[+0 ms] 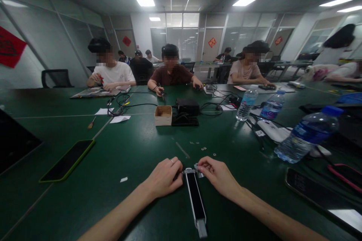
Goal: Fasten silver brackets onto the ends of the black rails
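Observation:
A long, narrow device with a silver-white frame and a black middle lies on the green table in front of me, pointing away. My left hand, wearing a ring, is closed at the far left corner of the device, its fingertips gripping that end. At the far right corner, my right hand pinches a small clear or silvery piece. What exactly this piece is, I cannot make out. Beyond the hands lie several tiny ring-like bits and a thin clear strip.
A cardboard box stands beside a black stand ahead. Left are a green-edged phone, a brush and a white scrap. Right are water bottles, cables and another phone. Several people sit across the table.

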{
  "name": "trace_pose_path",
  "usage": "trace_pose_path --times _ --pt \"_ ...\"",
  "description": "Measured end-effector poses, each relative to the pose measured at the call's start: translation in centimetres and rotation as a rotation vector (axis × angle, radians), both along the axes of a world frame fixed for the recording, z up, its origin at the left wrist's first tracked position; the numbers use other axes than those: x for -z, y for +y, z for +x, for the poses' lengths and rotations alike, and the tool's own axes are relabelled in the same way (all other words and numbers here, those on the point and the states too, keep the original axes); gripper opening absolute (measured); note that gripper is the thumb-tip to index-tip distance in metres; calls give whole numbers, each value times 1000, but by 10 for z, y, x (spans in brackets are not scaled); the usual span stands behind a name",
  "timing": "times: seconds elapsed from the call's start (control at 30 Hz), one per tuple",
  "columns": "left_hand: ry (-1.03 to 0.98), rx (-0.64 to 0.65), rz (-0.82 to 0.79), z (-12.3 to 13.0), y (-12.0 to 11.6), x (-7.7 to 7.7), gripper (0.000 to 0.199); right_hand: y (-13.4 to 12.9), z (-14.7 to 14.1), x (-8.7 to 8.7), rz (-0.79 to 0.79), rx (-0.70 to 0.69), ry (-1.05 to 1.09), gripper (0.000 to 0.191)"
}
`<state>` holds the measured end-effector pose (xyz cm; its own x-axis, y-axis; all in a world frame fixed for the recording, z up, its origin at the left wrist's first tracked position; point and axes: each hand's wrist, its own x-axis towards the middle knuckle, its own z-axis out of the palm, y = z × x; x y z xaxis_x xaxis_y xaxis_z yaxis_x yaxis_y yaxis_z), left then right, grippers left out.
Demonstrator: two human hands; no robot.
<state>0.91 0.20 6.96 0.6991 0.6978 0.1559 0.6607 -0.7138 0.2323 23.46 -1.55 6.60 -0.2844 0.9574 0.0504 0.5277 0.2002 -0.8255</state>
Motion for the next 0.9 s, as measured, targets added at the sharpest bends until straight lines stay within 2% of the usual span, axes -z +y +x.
trace_pose_path --times 0.17,0.27,0.4,0.7,0.9 --pt "8 9 -3 0 0 0 2 3 4 0 -45 -13 66 20" --pt "5 4 -4 0 1 1 2 2 7 -1 -49 -39 16 24" --pt "6 9 7 1 1 2 2 0 10 -1 -12 -58 -50 18" --pt "6 4 4 1 0 -2 3 1 13 3 72 -98 -48 15" --pt "24 1 -6 2 0 -3 4 2 12 3 68 -62 -41 14"
